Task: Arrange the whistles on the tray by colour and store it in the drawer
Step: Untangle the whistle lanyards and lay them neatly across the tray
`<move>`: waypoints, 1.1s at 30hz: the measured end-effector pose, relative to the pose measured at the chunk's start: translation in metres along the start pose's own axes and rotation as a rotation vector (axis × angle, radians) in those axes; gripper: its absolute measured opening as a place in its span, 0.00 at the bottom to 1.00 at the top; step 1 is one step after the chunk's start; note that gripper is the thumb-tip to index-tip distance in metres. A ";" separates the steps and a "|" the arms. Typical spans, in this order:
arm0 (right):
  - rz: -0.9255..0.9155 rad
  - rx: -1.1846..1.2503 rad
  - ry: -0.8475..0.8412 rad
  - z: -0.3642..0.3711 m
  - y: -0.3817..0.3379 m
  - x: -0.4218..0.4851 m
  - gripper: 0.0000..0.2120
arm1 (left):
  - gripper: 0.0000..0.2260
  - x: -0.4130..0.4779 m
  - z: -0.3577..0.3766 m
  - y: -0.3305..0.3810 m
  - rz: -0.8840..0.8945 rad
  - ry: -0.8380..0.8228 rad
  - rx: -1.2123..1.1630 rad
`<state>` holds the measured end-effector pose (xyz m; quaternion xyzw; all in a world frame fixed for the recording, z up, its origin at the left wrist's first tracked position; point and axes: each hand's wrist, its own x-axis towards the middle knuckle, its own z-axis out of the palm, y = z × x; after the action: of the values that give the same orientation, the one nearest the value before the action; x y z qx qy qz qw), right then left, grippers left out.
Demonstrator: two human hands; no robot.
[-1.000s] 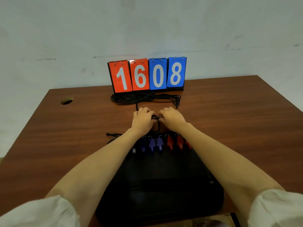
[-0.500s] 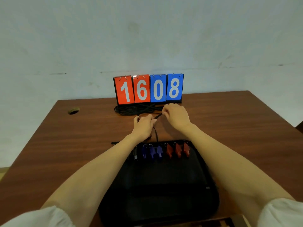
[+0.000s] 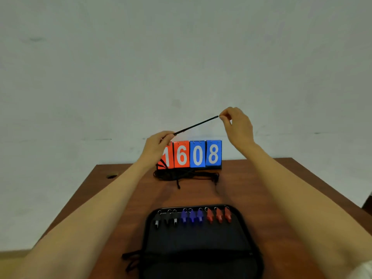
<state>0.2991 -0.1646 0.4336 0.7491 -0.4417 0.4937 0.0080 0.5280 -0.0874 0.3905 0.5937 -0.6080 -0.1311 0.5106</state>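
A black tray [image 3: 201,244] lies on the wooden table near me. Along its far edge stand three black whistles [image 3: 166,219], three blue whistles [image 3: 192,217] and three red whistles [image 3: 219,216], grouped by colour. High above the table, my left hand [image 3: 156,147] and my right hand [image 3: 236,124] each pinch one end of a black cord [image 3: 196,125], which is stretched taut between them. The right end is higher than the left.
A flip scoreboard [image 3: 193,155] reading 1608 stands at the table's far edge. A pile of black cords [image 3: 185,175] lies in front of it. More black cord [image 3: 129,258] trails off the tray's left side. A round hole [image 3: 111,176] is at the far left.
Both hands have risen from the table in front of the tray and pulled apart, drawing the cord taut in the air. The camera has tilted upward.
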 end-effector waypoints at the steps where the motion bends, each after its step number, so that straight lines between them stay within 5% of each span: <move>1: 0.003 -0.002 0.009 -0.007 -0.002 -0.002 0.09 | 0.12 -0.004 -0.009 0.002 0.013 -0.011 0.036; 6: 0.035 -0.023 0.017 -0.027 -0.005 -0.021 0.09 | 0.14 -0.029 -0.040 0.005 0.057 -0.127 0.255; 15: 0.120 -0.118 -0.050 -0.042 0.012 -0.059 0.09 | 0.12 -0.075 -0.054 -0.012 0.019 -0.143 0.316; 22: 0.217 -0.209 -0.252 -0.035 0.041 -0.107 0.09 | 0.05 -0.111 -0.048 -0.038 -0.059 -0.330 0.194; 27: 0.334 -0.243 -0.420 -0.029 0.067 -0.160 0.05 | 0.09 -0.144 -0.030 -0.072 -0.154 -0.487 0.384; 33: 0.428 -0.380 -0.657 -0.027 0.094 -0.215 0.06 | 0.09 -0.184 -0.003 -0.104 -0.329 -0.421 0.373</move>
<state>0.1906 -0.0694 0.2474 0.7431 -0.6492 0.1295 -0.0977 0.5502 0.0445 0.2267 0.7271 -0.6096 -0.2181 0.2283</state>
